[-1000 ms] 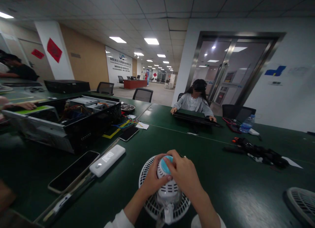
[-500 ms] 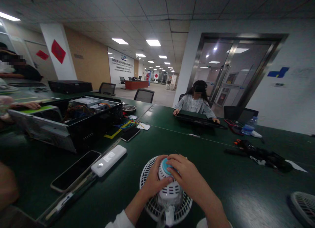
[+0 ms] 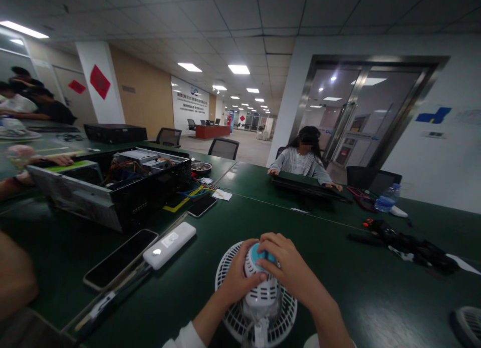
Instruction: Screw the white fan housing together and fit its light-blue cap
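This is a large open-plan office fitted out as an electronics workspace. A long dark green workbench (image 3: pixel 330 228) runs through the near part of the room, with an opened desktop computer case (image 3: pixel 112 188) on it at the left, its wiring exposed. People sit along the benches on mesh-back office chairs (image 3: pixel 223 148). Overhead are a suspended tile ceiling (image 3: pixel 240 17) and panel lights. Far off stand a red reception desk (image 3: pixel 212 131) and a company sign wall (image 3: pixel 190 102); steel-framed glass doors (image 3: pixel 361 112) are at the right.

Desk fan (image 3: pixel 229 260) on table (image 3: pixel 338 298), phone (image 3: pixel 120 260) left
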Tool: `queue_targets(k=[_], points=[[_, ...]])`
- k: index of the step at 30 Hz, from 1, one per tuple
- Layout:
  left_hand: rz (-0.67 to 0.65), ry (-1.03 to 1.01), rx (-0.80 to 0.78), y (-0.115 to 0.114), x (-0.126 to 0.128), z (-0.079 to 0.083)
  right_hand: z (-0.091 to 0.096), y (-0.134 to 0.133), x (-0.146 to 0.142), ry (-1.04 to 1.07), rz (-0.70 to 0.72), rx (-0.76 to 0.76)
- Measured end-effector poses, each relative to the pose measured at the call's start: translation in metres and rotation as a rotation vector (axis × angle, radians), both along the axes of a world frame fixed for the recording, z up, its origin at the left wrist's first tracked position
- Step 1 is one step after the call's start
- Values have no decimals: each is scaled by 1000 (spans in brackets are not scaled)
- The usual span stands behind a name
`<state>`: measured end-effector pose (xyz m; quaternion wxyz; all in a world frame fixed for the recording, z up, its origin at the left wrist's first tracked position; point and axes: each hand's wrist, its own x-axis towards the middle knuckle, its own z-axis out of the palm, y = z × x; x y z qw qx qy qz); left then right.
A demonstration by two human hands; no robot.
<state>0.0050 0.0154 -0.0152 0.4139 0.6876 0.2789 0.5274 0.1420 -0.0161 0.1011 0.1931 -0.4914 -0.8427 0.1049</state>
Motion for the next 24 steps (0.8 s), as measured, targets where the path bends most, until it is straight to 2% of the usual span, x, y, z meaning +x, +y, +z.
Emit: queue_targets(k=[11,14,20,24], points=[[2,0,-6,0,-1,-2,5,-2,16,127,121,-127],[11,14,2,1,0,-2,2,0,11,90,81,-61],[35,25,14,-1,-1,2,-14,7,-5,-89,-144,121],[37,51,70,-2,-2,4,-12,1,-4,-38,-145,220]])
